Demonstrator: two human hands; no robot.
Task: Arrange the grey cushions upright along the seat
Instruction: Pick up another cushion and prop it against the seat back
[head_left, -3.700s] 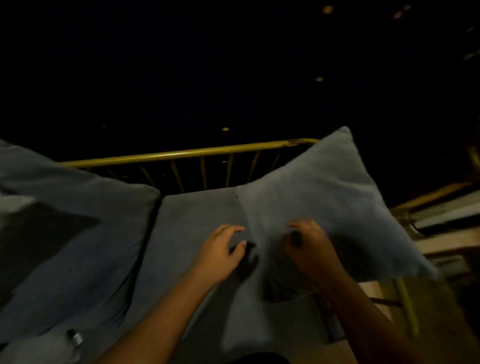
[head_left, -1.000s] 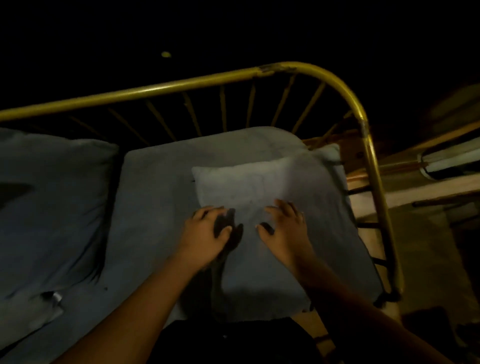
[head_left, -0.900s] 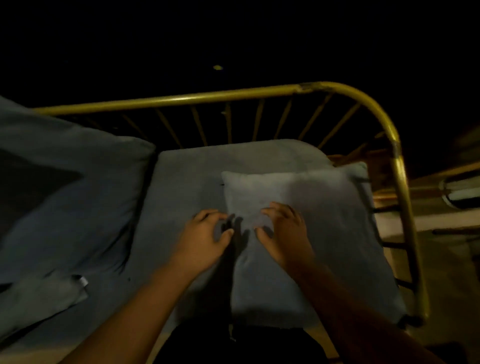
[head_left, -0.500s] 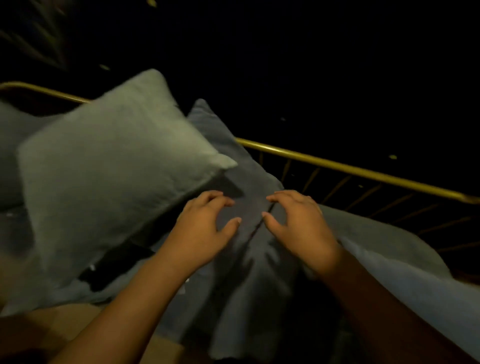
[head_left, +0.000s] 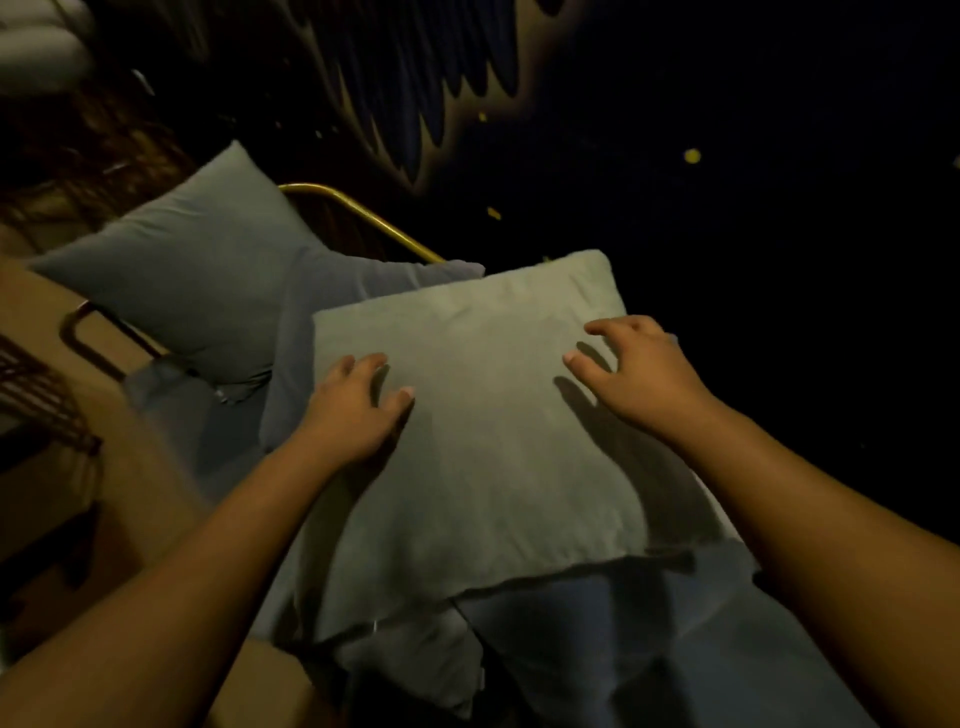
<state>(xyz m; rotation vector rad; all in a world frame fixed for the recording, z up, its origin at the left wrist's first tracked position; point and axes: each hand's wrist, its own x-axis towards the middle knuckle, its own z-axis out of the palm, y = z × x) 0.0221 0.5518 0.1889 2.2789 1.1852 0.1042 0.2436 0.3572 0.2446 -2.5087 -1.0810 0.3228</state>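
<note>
The pale grey cushion sits mid-seat with its broad face turned toward the camera, one corner pointing away and its near edge drooping over the seat pad. From this angle it cannot be told whether it leans or lies flat. Both hands are on its face, well apart, one toward each side.

The left hand rests near the cushion's left edge. Its fingers are loosely bent and slightly spread, the thumb stuck out to the side, and the tips touch the fabric without pinching it. The right hand is near the upper right edge, fingers spread wide and arched. A shadow falls just beneath it, so the palm seems lifted off, and whether the fingertips touch the cloth cannot be told. Neither hand grips anything. Both forearms reach in from the lower corners, palms down.

A second dark grey cushion pokes out from behind the pale one. Further left a darker grey cushion stands propped on a corner against the brass rail. Behind is a dark wall painted with feather shapes.
</note>
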